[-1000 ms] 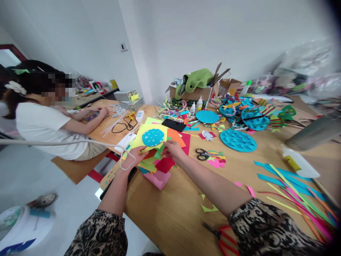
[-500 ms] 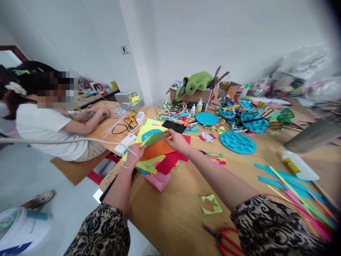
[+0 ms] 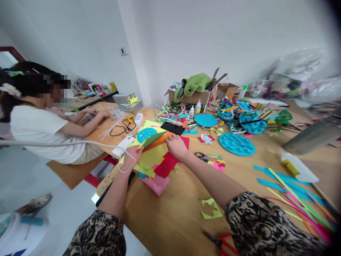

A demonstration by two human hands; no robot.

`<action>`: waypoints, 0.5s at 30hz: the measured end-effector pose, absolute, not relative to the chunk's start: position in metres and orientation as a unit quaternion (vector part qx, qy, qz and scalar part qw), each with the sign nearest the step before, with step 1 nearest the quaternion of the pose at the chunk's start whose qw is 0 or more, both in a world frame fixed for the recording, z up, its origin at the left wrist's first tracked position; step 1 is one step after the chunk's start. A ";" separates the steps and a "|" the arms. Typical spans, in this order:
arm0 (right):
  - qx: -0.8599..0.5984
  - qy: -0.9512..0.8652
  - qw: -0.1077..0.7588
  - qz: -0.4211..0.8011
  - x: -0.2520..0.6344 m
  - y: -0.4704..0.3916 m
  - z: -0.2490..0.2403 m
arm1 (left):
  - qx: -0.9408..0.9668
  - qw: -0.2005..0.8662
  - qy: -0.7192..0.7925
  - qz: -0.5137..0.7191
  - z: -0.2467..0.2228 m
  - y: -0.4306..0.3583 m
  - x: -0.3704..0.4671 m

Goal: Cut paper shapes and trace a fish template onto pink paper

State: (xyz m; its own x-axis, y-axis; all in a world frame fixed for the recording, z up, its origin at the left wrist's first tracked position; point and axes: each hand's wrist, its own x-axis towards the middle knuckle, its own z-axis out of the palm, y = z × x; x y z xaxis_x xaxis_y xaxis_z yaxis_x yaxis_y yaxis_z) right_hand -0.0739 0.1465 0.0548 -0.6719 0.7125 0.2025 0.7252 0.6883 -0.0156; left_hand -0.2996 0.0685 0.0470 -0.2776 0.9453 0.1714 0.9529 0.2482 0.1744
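Note:
My left hand (image 3: 135, 155) is closed on the near left edge of a lifted green sheet (image 3: 157, 137). My right hand (image 3: 176, 145) has its fingers pinched at the right end of an orange sheet (image 3: 156, 143), which is partly hidden behind the green one. Beneath both hands lies a loose pile with a yellow-green sheet (image 3: 152, 158), a red sheet (image 3: 168, 164) and a curled pink sheet (image 3: 157, 185). A blue disc (image 3: 146, 135) with small pale marks shows behind the green sheet. Whether the sheets are paper or felt, I cannot tell.
Beyond the pile lies a black phone (image 3: 172, 128). Black scissors (image 3: 202, 156), blue discs (image 3: 236, 144) and coloured strips (image 3: 293, 192) lie to the right. Red-handled scissors (image 3: 226, 245) rest near the front. A white cable (image 3: 80, 143) crosses the left, before a seated person (image 3: 39, 124).
The orange sheet has shifted back behind the green one, uncovering the yellow-green sheet below. My right hand has moved slightly down and turned over. The view has shifted a little.

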 end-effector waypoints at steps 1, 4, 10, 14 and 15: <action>-0.401 -0.910 0.102 -0.036 -0.075 0.147 0.058 | -0.604 0.015 -0.787 -0.120 0.047 0.069 -0.299; -0.422 -0.899 0.115 -0.038 -0.077 0.150 0.063 | -0.616 0.008 -0.777 -0.129 0.047 0.069 -0.297; -0.437 -0.887 0.146 -0.037 -0.084 0.158 0.073 | -0.628 0.026 -0.771 -0.102 0.053 0.068 -0.291; -0.436 -0.878 0.191 -0.047 -0.078 0.160 0.088 | -0.596 0.081 -0.795 -0.085 0.062 0.074 -0.294; -0.433 -0.878 0.200 -0.048 -0.075 0.158 0.090 | -0.593 0.088 -0.795 -0.092 0.064 0.076 -0.295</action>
